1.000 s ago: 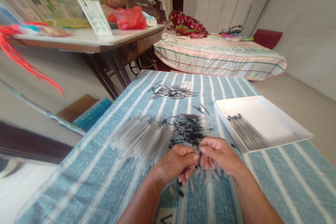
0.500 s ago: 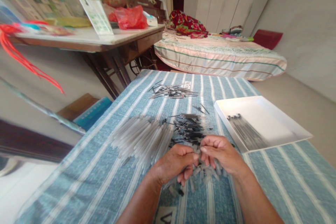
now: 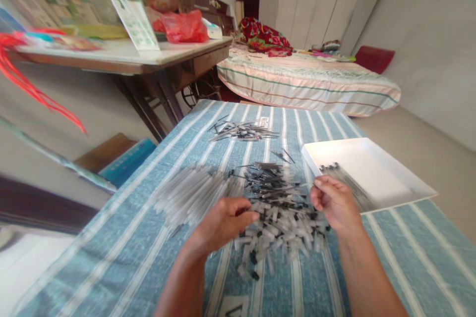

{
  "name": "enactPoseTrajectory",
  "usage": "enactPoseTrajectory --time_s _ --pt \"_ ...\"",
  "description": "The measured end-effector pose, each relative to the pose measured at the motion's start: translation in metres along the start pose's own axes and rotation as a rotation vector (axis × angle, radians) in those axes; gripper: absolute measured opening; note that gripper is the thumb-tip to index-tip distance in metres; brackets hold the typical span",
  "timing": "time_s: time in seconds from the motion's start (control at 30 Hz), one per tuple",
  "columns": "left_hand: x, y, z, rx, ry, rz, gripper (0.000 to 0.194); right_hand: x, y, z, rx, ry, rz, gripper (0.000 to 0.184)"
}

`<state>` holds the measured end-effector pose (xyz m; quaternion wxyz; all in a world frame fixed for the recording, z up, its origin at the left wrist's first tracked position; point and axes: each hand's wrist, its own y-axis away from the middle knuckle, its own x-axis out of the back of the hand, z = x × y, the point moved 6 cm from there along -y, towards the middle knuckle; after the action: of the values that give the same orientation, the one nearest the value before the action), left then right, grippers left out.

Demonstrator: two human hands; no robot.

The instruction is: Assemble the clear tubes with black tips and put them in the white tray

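Observation:
My left hand [image 3: 226,223] is curled, thumb and index finger close together, between a bundle of translucent pen barrels [image 3: 197,193] and a heap of clear pen caps [image 3: 286,233] with dark ends. Whatever it pinches cannot be made out. Right of the heap, my right hand [image 3: 336,200] has its fingertips pressed together beside the near-left wall of a white tray [image 3: 394,158]; anything in that grip is too small to name. Thin dark pen refills [image 3: 266,178] lie behind the caps. Several pens [image 3: 344,185] with black ends rest along the tray's left side, partly covered by my right hand.
Farther back on the striped cloth [image 3: 178,158] is another pile of thin dark sticks [image 3: 241,130], with a few loose ones nearer the tray. A side table [image 3: 178,52] holding a red bag [image 3: 186,27] stands left. Behind is a bed [image 3: 305,77].
My hands were together above the caps and have moved apart. The left went left; the right went right, up to the tray's edge. The cap heap shows more fully.

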<state>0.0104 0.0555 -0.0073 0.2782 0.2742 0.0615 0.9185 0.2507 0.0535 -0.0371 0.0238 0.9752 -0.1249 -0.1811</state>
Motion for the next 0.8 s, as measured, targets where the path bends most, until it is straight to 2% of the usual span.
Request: enactPoseTrajectory --time_s 0.13,0.2,0.3,0.43,0.5,0.67,0.8 --pt "0.032 0.002 -0.004 0.028 -0.411 0.374 0.030 0.002 -0.011 0.001 0.050 0.003 0.145 0.018" --pt "0.040 0.003 -0.008 0.061 -0.555 0.492 0.027 -0.004 -0.018 0.003 0.071 0.075 0.210 0.018" --pt "0.043 0.004 -0.012 0.094 -0.681 0.569 0.023 -0.015 -0.026 0.009 0.079 0.206 0.241 0.020" --pt "0.047 0.007 -0.019 0.224 -0.780 0.609 0.024 -0.017 -0.024 0.009 0.113 0.295 0.249 0.025" --pt "0.051 0.009 -0.022 0.274 -0.796 0.644 0.025 -0.018 -0.015 0.006 0.130 0.390 0.189 0.025" --pt "0.056 0.009 -0.024 0.310 -0.772 0.688 0.030 -0.045 0.019 0.010 0.059 0.675 -0.136 0.024" --pt "0.056 0.006 -0.022 0.311 -0.751 0.661 0.033 -0.077 0.041 0.014 0.220 0.924 -0.279 0.026"
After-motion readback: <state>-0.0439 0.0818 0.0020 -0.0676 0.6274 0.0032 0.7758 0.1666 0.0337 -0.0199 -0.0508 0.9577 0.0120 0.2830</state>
